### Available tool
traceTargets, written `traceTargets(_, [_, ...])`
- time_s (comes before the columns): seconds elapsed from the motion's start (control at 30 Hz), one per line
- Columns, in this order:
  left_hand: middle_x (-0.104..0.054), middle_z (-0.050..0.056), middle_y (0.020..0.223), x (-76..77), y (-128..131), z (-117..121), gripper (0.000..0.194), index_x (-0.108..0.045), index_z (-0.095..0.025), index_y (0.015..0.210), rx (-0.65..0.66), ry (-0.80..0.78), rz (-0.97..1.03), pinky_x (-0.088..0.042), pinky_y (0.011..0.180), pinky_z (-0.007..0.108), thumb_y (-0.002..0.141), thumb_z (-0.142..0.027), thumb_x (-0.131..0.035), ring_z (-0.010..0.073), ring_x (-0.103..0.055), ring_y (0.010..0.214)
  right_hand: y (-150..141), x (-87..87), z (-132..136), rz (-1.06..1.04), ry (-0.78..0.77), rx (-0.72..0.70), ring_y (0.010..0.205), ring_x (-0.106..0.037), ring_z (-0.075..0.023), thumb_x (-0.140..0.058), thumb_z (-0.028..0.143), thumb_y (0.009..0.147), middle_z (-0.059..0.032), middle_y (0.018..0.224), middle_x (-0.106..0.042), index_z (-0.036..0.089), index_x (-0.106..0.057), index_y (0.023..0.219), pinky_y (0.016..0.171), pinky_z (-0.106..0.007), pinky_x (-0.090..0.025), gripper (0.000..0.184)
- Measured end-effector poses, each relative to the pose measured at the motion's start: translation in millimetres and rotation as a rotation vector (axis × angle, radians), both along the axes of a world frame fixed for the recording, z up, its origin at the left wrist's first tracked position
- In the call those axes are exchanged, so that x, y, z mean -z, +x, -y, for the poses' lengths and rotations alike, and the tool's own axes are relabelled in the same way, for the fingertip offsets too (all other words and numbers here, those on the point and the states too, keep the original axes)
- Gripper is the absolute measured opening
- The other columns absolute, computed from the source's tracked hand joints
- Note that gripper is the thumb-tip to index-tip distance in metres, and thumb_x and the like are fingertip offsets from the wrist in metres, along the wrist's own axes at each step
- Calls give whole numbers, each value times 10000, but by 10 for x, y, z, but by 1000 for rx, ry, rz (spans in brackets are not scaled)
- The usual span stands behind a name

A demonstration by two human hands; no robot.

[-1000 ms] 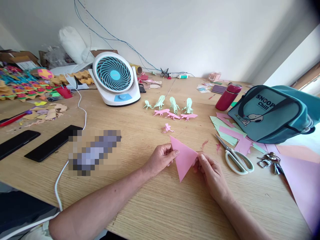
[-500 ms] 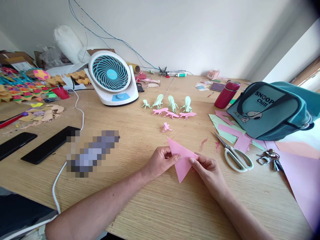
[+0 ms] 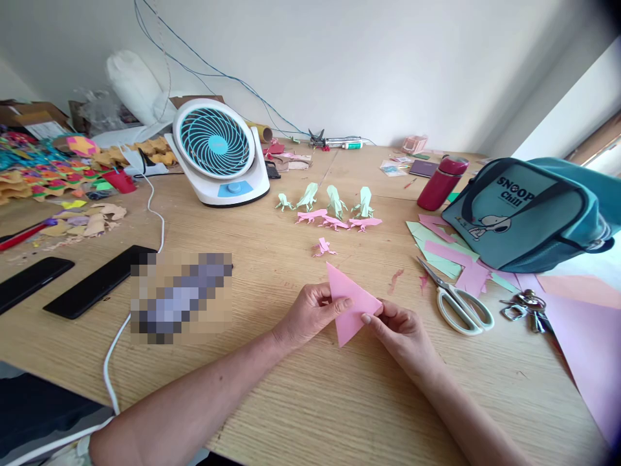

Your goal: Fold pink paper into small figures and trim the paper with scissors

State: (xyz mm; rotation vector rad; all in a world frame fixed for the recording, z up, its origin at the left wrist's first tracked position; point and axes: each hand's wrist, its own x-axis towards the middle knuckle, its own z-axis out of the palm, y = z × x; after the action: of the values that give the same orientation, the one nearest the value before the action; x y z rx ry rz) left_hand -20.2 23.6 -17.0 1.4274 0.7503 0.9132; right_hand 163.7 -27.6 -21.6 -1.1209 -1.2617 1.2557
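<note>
A pink sheet of paper, folded into a triangle, is held up between my two hands over the table. My left hand pinches its left side, thumb on the front face and fingers behind. At the right side, my right hand grips the paper near its right corner, the thumb on its lower right edge. The fingers behind the paper are partly hidden. Just beyond it stands a small pink folded-paper figure. Farther back are several pink paper figures and light green ones.
Scissors and keys lie to the right, beside paper scraps and a pink sheet. Behind them are a red flask and a teal bag. A fan and a white cable are left.
My right thumb has slid from the paper's right corner down and left along its edge. The triangle's lower tip has shifted left and slightly up. My left hand keeps its pinch.
</note>
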Motion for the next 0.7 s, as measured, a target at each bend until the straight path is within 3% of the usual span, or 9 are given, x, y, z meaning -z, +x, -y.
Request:
traceTargets(0.27, [-737,70,931,-36,-26,9,302,-770,-136,888,6,-49,9,-452,707,248,847,-423,-685,182,-628,832,-2,9,10,49,18,-13,637,-435,-140,-771,465,760,24,638,-494,203,-573,637,713,-287,-448,352])
traceTargets(0.5, [-745,64,826,-31,12,84,332,-779,-129,866,92,-179,28,-451,662,246,785,-449,-744,174,-645,747,-8,37,29,124,4,-43,643,-470,-157,-731,550,768,15,619,-496,207,-548,629,654,-283,-438,413])
traceTargets(0.6, [-748,68,838,-35,25,106,314,-782,-127,882,45,-214,17,-450,676,244,778,-422,-760,171,-646,760,3,-10,48,215,53,-63,661,-506,-165,-664,529,839,3,657,-543,208,-572,681,626,-277,-426,369])
traceTargets(0.7, [-725,49,751,-45,30,93,313,-769,-119,825,-62,-286,57,-436,651,236,729,-415,-804,140,-613,689,143,-141,21,473,182,-12,680,-544,-170,-558,457,930,-19,745,-616,214,-641,811,633,-286,-429,283])
